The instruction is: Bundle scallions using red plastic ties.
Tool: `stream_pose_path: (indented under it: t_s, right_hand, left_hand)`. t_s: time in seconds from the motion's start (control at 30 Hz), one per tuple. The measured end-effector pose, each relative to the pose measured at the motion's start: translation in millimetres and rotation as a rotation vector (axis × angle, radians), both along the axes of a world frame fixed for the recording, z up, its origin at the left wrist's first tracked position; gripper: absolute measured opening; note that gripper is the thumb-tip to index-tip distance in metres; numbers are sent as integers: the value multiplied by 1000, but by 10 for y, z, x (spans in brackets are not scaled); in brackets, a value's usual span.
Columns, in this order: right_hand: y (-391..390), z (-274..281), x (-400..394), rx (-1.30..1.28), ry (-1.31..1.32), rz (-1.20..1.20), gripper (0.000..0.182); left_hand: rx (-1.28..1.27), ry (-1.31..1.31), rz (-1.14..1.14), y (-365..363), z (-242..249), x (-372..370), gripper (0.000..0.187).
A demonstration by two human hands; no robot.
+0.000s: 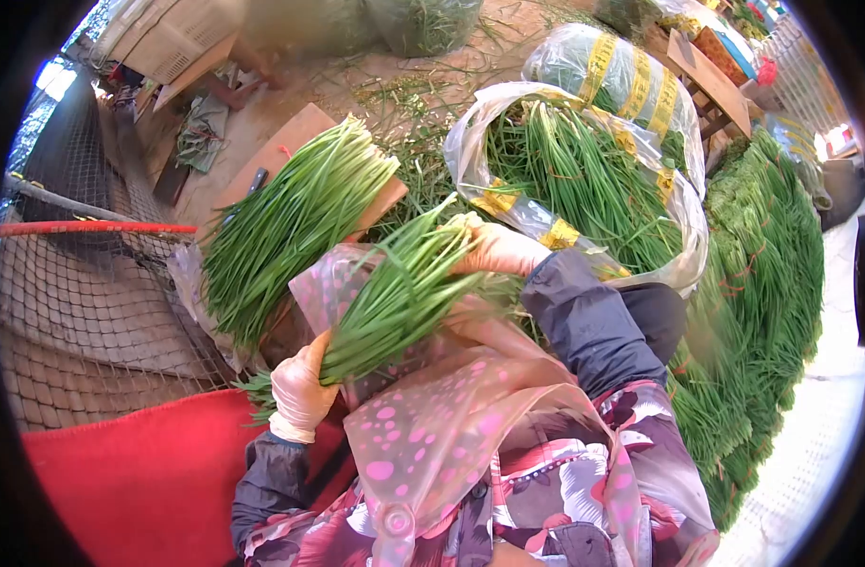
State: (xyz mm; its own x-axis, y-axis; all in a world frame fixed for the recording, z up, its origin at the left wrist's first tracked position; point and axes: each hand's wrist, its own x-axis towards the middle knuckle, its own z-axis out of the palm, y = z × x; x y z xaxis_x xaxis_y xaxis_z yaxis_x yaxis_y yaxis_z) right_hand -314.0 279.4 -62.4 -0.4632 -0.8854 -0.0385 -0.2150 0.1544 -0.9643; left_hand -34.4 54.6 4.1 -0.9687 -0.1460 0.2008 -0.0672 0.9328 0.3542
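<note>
A loose bunch of garlic chives (395, 298) lies slantwise across my lap, held at both ends. My gloved left hand (300, 387) is closed around its dark leafy end. At the pale stem end, my gloved right hand (503, 248) has its fingers closed on the stalks. Under the bunch, a pink spotted plastic apron (404, 425) covers my lap. Just beyond my left hand, a large pile of chives (300, 217) rests on a brown board (380, 208), with a dark knife-like handle (258, 180) showing at its edge.
An open plastic bag (466, 142) of chives with yellow tape stands beyond my right hand. Stacked chives (763, 312) run down the right side. Netting (92, 321) and red cloth (139, 472) lie left. Leaf scraps (414, 113) cover the ground; a pale crate (173, 42) stands behind.
</note>
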Motion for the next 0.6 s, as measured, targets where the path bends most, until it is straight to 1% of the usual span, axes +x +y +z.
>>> stream_pose_path:
  t_s: [0.03, 0.1, 0.13, 0.2, 0.23, 0.3, 0.33, 0.4, 0.43, 0.47, 0.53, 0.57, 0.6]
  right_hand:
    - [-27, -2, 28, 1, 0, -1, 36]
    - [-123, -17, 102, 7, -246, -39, 33]
    - [-141, -23, 100, -90, 81, -36, 29]
    - [-180, -260, 254, -88, -738, -326, 17]
    - [-203, -364, 300, -86, -744, -325, 17]
    - [-241, -541, 342, -293, -573, -412, 14]
    - [-239, -629, 322, -292, -574, -412, 14]
    - [-133, -776, 249, -136, -204, -456, 19]
    - [49, -469, 196, -81, -644, -440, 18]
    - [156, -390, 147, -98, -645, -570, 24]
    - [350, -386, -29, 18, -773, -638, 36]
    - [359, -356, 8, 34, -719, -551, 46]
    - [330, -174, 52, 49, -663, -465, 58]
  left_hand:
    - [-38, -21, -21, 14, 5, -11, 62]
    - [-46, -34, -34, 45, 3, -45, 62]
    - [-54, -48, -47, 53, 1, -62, 63]
    - [-68, -52, -51, 55, 20, -85, 63]
    - [-88, -57, -60, 50, 35, -81, 63]
    - [-87, -86, -54, 40, 44, -81, 62]
    - [-83, -109, -49, 39, 46, -85, 61]
    - [-85, -120, -46, 18, 52, -69, 62]
    - [-92, -127, -43, 3, 53, -41, 62]
    - [-89, -131, -41, -13, 52, -17, 62]
    - [-89, -136, -24, -31, 52, 50, 61]
    - [-80, -113, -29, -34, 41, 54, 62]
    - [-78, -116, -27, -46, 36, 49, 62]
